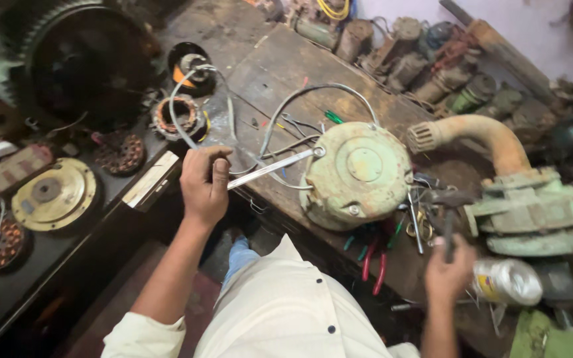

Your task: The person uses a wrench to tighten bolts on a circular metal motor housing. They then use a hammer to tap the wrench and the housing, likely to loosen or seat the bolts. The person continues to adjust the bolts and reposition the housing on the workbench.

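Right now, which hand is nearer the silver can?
Right. The right hand sits just beside the silver can, gripping a dark tool; the left hand holds a wrench far across the bench.

By our left hand (203, 182) we see a silver-grey spanner (270, 169), and at its far tip the round motor housing (356, 176) in pale, worn green with rust-brown flecks. Beyond our right hand (447, 272) sits a second casting (532, 212) in the same faded green, its curved pipe (492, 136) rusty orange. Just right of that hand lies a shiny silver can (507, 282) with a yellow patch. Between our hands, red and green tool handles (374, 258) show against the dark brown bench (280, 66). Our shirt (286, 311) is cream with dark buttons.
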